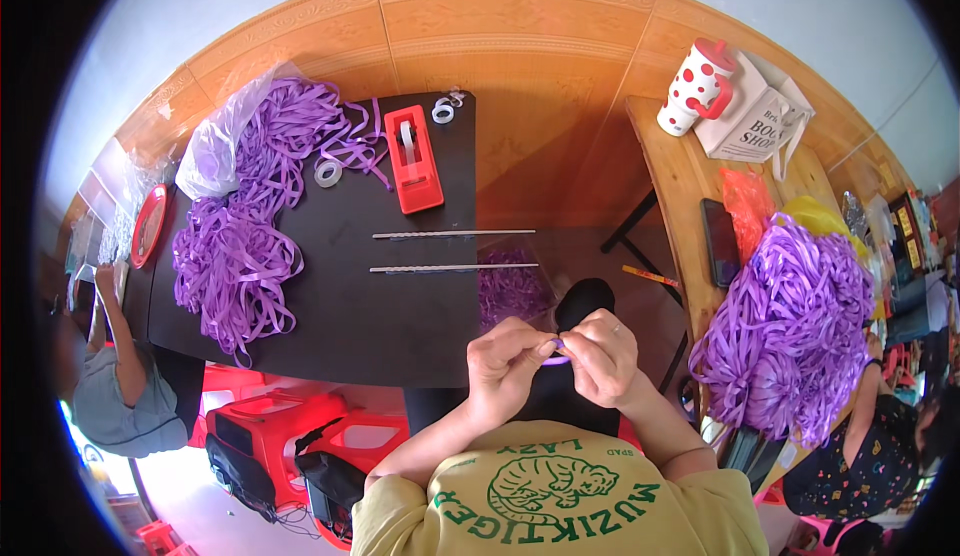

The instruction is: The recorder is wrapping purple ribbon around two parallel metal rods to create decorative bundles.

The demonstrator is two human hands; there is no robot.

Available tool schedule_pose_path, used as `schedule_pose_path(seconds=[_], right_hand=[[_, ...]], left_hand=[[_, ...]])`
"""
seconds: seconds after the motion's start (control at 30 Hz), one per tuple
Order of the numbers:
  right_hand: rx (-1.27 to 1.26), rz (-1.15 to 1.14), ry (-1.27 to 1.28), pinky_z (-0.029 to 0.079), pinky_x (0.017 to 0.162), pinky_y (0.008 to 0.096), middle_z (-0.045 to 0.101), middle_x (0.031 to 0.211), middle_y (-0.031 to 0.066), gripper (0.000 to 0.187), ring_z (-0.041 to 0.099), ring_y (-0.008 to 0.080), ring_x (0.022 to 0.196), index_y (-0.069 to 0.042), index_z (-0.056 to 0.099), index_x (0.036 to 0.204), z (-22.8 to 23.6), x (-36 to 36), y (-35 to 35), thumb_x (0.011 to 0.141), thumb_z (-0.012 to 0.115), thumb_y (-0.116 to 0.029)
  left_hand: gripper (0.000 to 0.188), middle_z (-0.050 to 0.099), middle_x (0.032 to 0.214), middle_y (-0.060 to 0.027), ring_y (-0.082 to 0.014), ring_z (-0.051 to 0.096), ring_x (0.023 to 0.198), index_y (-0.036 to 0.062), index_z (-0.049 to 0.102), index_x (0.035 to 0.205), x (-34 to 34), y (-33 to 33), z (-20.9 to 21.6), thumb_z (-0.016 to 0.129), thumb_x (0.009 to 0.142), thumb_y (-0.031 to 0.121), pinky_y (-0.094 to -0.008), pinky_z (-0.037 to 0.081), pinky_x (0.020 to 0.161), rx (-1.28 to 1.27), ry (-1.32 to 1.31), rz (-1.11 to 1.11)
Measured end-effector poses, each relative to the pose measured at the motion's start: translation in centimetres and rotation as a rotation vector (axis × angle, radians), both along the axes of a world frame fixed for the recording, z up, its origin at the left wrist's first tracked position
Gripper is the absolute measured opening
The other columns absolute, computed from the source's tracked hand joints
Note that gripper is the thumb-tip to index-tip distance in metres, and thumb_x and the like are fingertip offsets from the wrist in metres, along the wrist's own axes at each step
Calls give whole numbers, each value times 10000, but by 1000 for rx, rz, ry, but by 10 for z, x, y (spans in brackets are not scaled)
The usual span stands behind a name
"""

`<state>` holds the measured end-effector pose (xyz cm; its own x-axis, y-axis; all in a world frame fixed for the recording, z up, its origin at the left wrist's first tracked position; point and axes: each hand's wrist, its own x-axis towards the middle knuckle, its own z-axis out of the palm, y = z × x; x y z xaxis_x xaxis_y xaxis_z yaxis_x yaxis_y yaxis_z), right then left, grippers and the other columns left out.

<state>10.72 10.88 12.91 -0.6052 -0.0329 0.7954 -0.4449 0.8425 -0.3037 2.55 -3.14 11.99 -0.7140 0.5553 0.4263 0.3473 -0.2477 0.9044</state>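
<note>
My left hand (504,364) and my right hand (601,358) meet in front of my chest, fingertips pinched close together. Between them is a short piece of purple ribbon (557,360), curved into a small loop; part of it is hidden by the fingers. Just beyond, two thin metal rods (425,269) lie parallel across the black table (340,326), their right ends sticking out past its edge. A red tape dispenser (424,184) with a roll of clear tape stands farther back on that table.
Tangled purple ribbon (235,276) spills from a plastic bag (212,156) at left. Another purple heap (790,326), a phone (719,243) and a spotted tumbler (692,91) are on the wooden table (665,171). Below, a container holds purple pieces (508,291). People sit at both sides.
</note>
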Motion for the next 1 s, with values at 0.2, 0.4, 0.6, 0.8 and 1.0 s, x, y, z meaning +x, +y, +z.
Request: schedule_pose_path(seconds=[0.2, 0.4, 0.6, 0.8, 1.0], right_hand=[[-126, 48, -139, 411, 517, 333, 554, 718, 119, 162, 532, 262, 602, 46, 583, 897, 15, -6, 4, 744, 629, 21], [-60, 61, -292, 434, 577, 339, 520, 764, 107, 280, 528, 254, 664, 38, 571, 930, 16, -1, 1, 662, 652, 45], [85, -6, -269, 427, 580, 318, 468, 732, 80, 262, 494, 226, 634, 32, 583, 883, 17, -2, -3, 625, 631, 38], [183, 29, -244, 389, 499, 307, 411, 677, 61, 261, 453, 211, 584, 39, 593, 807, 21, -4, -3, 551, 623, -6], [380, -9, -190, 380, 492, 301, 413, 669, 71, 284, 447, 206, 597, 69, 585, 801, 23, -3, -7, 546, 610, -53]], left_hand=[[112, 599, 710, -88, -174, 563, 591, -17, 661, 840, -7, -1, 0, 673, 739, -61, -261, 446, 527, -13, 30, -5], [148, 591, 738, -110, -224, 586, 577, -15, 645, 874, -6, -6, 2, 679, 733, -44, -285, 466, 494, -27, 384, 114], [125, 582, 746, -108, -208, 566, 572, -26, 619, 846, -7, -9, 1, 660, 735, -67, -270, 451, 495, -69, 380, 74], [103, 576, 732, -114, -217, 567, 587, -32, 613, 834, -2, -13, 7, 638, 744, -77, -276, 446, 505, -88, 335, 86], [54, 571, 712, -91, -163, 532, 583, -39, 610, 780, -4, -14, -2, 632, 754, -81, -256, 410, 516, -89, 124, 35]])
